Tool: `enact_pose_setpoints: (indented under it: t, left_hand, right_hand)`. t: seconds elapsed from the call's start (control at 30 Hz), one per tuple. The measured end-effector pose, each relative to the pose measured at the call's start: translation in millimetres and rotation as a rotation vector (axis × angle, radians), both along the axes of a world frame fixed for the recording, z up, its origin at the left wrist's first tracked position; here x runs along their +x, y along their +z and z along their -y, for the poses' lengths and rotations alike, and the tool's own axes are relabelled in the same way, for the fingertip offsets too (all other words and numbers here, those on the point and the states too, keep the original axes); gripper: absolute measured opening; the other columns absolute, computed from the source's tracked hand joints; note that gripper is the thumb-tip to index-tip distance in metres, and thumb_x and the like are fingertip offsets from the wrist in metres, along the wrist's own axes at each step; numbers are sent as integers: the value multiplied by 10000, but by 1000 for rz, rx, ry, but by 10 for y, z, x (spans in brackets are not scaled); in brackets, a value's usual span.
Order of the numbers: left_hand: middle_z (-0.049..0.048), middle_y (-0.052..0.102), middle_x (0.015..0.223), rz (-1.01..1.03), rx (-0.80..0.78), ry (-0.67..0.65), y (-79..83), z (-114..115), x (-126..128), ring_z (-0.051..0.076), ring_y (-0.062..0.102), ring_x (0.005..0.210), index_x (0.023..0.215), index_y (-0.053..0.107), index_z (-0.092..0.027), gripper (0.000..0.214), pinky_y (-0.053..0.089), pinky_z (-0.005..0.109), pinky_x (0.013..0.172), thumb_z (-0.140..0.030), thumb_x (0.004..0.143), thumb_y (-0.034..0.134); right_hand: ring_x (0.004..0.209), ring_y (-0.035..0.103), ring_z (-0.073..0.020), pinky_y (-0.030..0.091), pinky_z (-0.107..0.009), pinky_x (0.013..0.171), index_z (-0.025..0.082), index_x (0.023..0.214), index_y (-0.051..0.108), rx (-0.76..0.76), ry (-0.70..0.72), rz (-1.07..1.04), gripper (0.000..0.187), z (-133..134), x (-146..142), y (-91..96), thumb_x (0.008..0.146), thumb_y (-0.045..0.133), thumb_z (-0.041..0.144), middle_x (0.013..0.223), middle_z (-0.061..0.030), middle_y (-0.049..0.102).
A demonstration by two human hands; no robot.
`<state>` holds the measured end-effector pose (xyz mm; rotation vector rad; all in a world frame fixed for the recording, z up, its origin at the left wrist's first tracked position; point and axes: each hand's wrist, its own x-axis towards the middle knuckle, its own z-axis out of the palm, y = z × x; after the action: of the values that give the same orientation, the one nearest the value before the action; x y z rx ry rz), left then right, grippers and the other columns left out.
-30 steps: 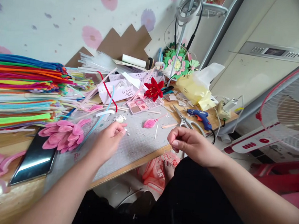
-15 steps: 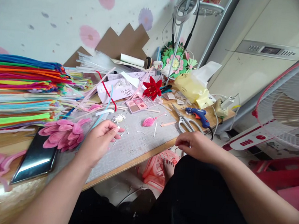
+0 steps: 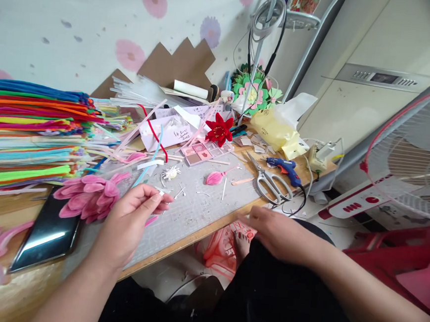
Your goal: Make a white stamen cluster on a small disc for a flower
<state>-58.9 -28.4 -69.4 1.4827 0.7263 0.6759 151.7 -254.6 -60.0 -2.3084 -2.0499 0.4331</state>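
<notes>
My left hand point(image 3: 130, 219) is over the grey cutting mat point(image 3: 180, 223), its thumb and forefinger pinched on a small white piece point(image 3: 161, 192). Below its fingertips a bit of pink point(image 3: 151, 220) shows. Just beyond lies a bundle of white stamens point(image 3: 171, 172), with several thin white stalks point(image 3: 180, 191) beside it. A pink fuzzy petal bud point(image 3: 214, 178) rests farther right on the mat. My right hand point(image 3: 280, 230) is at the table's front edge, below the silver scissors point(image 3: 272, 185) and apart from them. Its fingers are blurred and partly hidden.
Coloured pipe cleaners point(image 3: 27, 136) are piled at left, near a pink fuzzy flower point(image 3: 89, 196) and a black phone point(image 3: 47, 237). A red flower point(image 3: 219, 129) stands behind the mat. A blue glue gun point(image 3: 285, 169) lies at right, before a fan point(image 3: 417, 142).
My left hand has drawn slightly left and towards me, still pinched. My right hand has shifted a little down and left, away from the scissors' handles.
</notes>
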Motion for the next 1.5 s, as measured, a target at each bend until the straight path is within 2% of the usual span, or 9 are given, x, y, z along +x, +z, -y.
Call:
enact_pose_setpoints:
  t: [0.1, 0.2, 0.5, 0.67, 0.87, 1.0, 1.13, 1.2, 1.5]
  left_hand:
    - [0, 709, 826, 31, -29, -14, 3, 37, -30, 154, 615, 800, 766, 610, -202, 192, 468, 274, 759, -374, 794, 692]
    - [-13, 677, 745, 77, -123, -48, 69, 119, -38, 127, 583, 714, 743, 621, -196, 176, 460, 231, 677, -344, 776, 710]
    - [-37, 566, 531, 99, -235, -161, 174, 482, -177, 65, 469, 500, 690, 621, -160, 237, 359, 173, 490, -356, 771, 728]
    - [-5, 588, 478, 86, -356, -206, 78, 530, -420, 80, 476, 424, 629, 592, -159, 369, 347, 197, 432, -480, 714, 752]
    - [14, 609, 501, 72, -367, -183, 60, 438, -704, 100, 507, 418, 613, 573, -165, 439, 376, 216, 426, -559, 659, 761]
    - [42, 674, 674, -92, -96, -157, 62, 183, -954, 171, 617, 591, 807, 655, -177, 355, 475, 285, 565, -524, 740, 683]
    - [97, 687, 921, -554, 592, 356, -14, -288, -1262, 271, 651, 863, 989, 644, -199, 255, 499, 400, 787, -372, 805, 613]
    - [155, 626, 1165, -793, 808, 470, -68, -475, -1340, 353, 576, 1112, 1196, 569, -185, 484, 449, 476, 929, -341, 749, 671]
    - [188, 568, 1275, -1149, 832, 386, -141, -531, -1290, 364, 560, 1143, 1332, 461, -147, 601, 438, 470, 947, -284, 765, 603]
  right_hand:
    - [813, 636, -154, 457, -231, 728, 209, 942, 714, -30, 123, -284, 259, 95, -94, 79, 822, 534, 67, 864, -34, 688]
    - [720, 620, -137, 449, -230, 681, 182, 818, 712, 30, -2, -345, 222, 84, -134, 181, 820, 532, 52, 777, -24, 689]
    - [660, 609, -134, 478, -235, 600, 140, 1121, 685, 486, -88, -782, 340, -529, -727, 226, 884, 630, 377, 842, -70, 704]
    - [669, 631, -141, 484, -242, 617, 201, 896, 748, 734, 43, -812, 145, -834, -1123, 42, 884, 654, 311, 716, -34, 691]
    - [622, 630, -135, 494, -233, 548, 206, 1001, 706, 874, 222, -647, 187, -1003, -1376, -57, 875, 594, 125, 753, -40, 662]
    - [567, 602, -123, 462, -216, 496, 190, 931, 672, 871, 313, -597, 187, -1104, -1405, -24, 848, 561, 64, 714, -32, 637]
    - [578, 603, -119, 483, -208, 513, 195, 927, 628, 800, 341, -628, 205, -1144, -1276, 30, 834, 535, 38, 706, -21, 627]
    - [597, 621, -123, 505, -206, 533, 202, 895, 620, 756, 315, -604, 184, -1148, -1187, 43, 840, 538, 47, 702, -17, 632]
    - [614, 656, -144, 546, -215, 549, 249, 886, 597, 687, 300, -577, 167, -1110, -970, 28, 835, 581, 91, 700, 1, 661]
